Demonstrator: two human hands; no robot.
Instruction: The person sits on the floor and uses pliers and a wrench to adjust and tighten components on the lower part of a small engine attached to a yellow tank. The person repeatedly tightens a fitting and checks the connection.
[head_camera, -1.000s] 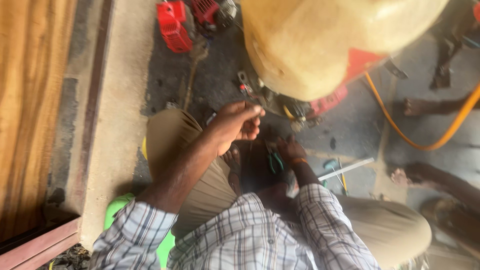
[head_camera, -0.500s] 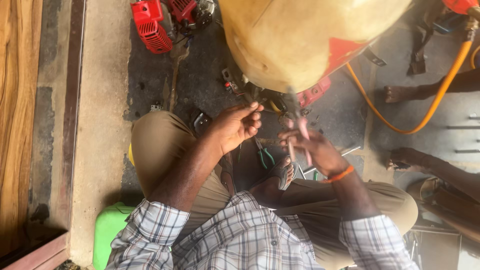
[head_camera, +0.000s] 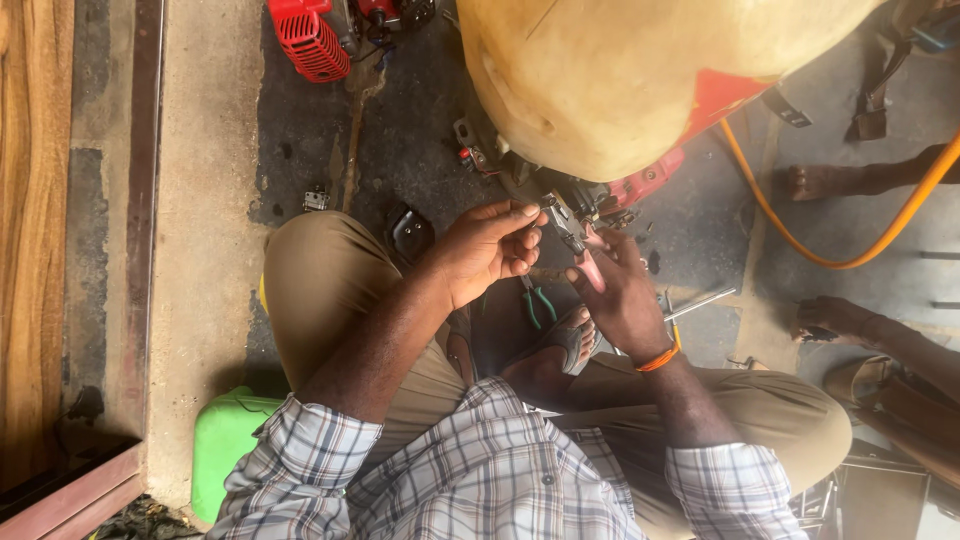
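Observation:
A big yellowish tank (head_camera: 640, 80) stands over a small red and black engine (head_camera: 610, 195) on the floor in front of me. My right hand (head_camera: 620, 295) grips pliers with pink handles (head_camera: 582, 250), and their jaws are up against a metal part of the engine. My left hand (head_camera: 485, 250) is beside them, fingertips pinched on that same small engine part (head_camera: 548, 205). I sit with my knees spread, one sandalled foot (head_camera: 565, 345) under my hands.
Green-handled pliers (head_camera: 537, 302) and a metal rod (head_camera: 700, 300) lie on the floor by my foot. Another red engine (head_camera: 310, 40) sits at the top left. An orange hose (head_camera: 850, 255) curves at the right near another person's feet (head_camera: 825, 180). A green stool (head_camera: 225, 440) is under me.
My right hand came up from near the floor with the pliers and brought them to the engine. My left hand stayed at the engine part.

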